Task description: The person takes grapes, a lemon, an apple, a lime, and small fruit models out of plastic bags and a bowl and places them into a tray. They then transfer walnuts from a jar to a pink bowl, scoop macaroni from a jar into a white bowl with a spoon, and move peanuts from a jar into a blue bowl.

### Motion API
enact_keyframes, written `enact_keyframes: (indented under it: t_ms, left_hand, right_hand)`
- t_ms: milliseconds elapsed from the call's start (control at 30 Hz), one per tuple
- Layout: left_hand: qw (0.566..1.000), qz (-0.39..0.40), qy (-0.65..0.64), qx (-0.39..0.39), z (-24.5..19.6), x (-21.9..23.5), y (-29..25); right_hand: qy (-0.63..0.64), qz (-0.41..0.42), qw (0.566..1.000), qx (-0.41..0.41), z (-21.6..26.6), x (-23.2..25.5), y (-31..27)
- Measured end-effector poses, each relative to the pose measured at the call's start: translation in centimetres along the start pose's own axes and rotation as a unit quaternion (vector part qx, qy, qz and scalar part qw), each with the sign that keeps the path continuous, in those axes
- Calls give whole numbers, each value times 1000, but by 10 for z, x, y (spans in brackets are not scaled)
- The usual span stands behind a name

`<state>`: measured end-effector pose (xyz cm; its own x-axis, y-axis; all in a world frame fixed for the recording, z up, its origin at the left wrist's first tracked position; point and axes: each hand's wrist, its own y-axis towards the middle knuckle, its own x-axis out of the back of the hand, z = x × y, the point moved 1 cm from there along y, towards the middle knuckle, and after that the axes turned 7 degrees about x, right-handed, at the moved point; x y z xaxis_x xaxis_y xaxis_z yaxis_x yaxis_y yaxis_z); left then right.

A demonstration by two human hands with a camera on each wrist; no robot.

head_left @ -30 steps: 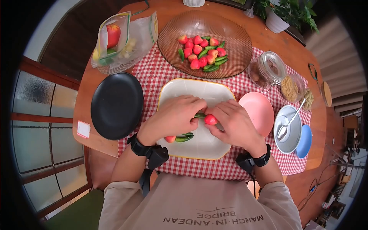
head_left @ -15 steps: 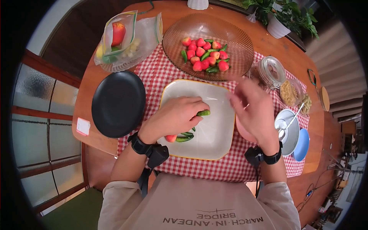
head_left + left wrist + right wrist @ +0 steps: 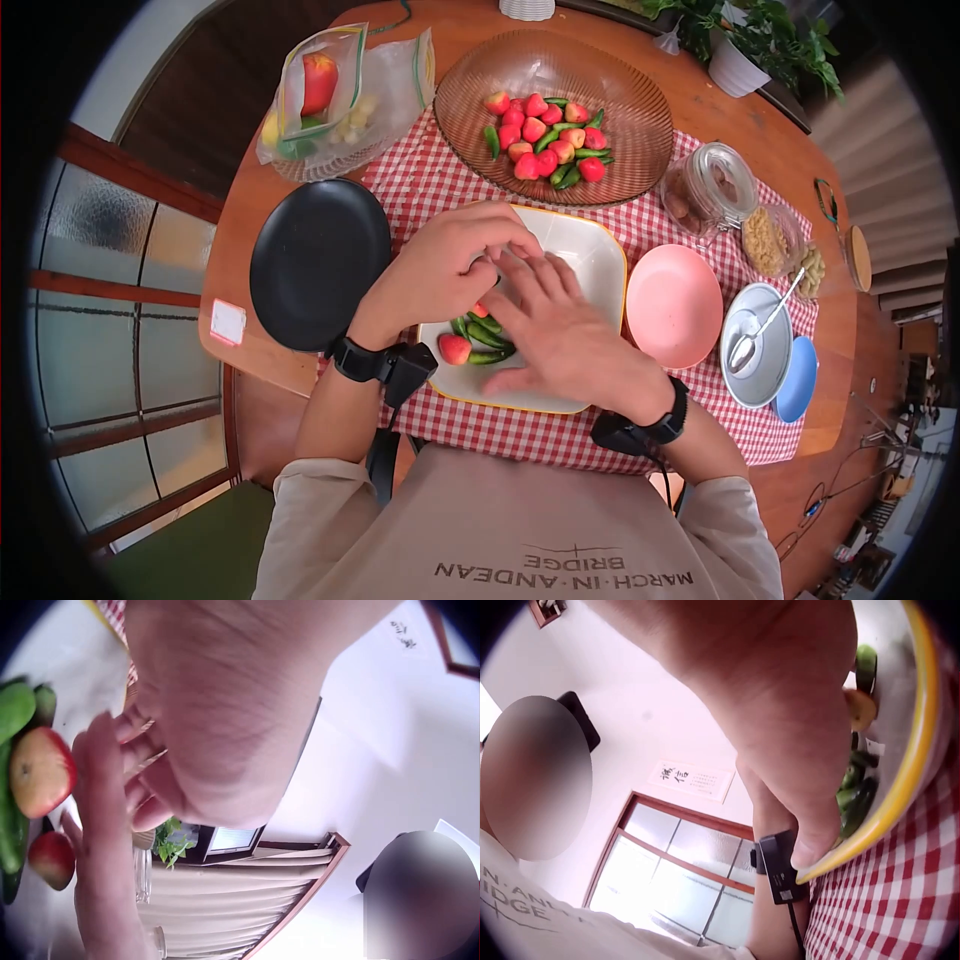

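Both hands are over a white square dish (image 3: 590,240) with a yellow rim. My left hand (image 3: 455,260) arches above its left side, fingers loosely bent; the left wrist view shows nothing in its palm. My right hand (image 3: 575,335) is spread flat over the dish's middle, its fingertips overlapping the left hand's fingers in the head view. Beside and beneath the hands lie several green chili peppers (image 3: 485,338) and a small red apple (image 3: 453,348). In the left wrist view a red-yellow apple (image 3: 41,774) rests against the peppers, with another apple (image 3: 52,859) near the right hand's fingers.
A ribbed amber bowl (image 3: 470,75) of apples and peppers stands behind the dish. A black plate (image 3: 320,265) is at left, below clear bags (image 3: 395,75) of fruit. On the right are a pink plate (image 3: 675,305), glass jar (image 3: 710,190), grey bowl with spoon (image 3: 770,365) and blue plate (image 3: 798,380).
The right hand let go of a red apple, swung right, then returned over the dish. A red apple newly lies in the amber bowl. The pepper my left hand pinched no longer shows there.
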<state>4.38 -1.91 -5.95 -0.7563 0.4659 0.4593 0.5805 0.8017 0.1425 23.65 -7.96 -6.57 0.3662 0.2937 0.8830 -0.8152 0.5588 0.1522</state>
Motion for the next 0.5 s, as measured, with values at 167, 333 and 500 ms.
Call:
enact_keyframes:
  t_ms: [167,333,500]
  left_hand:
    - [991,-20,-134,10,7,1,-1]
    - [991,-22,-134,10,5,-4,-1]
    - [995,-14,-93,17,6,-7,-2]
  right_hand:
    - [13,-31,999,30,15,-6,22]
    - [11,-5,998,54,9,-8,17]
    - [-28,-21,999,39,3,-5,11]
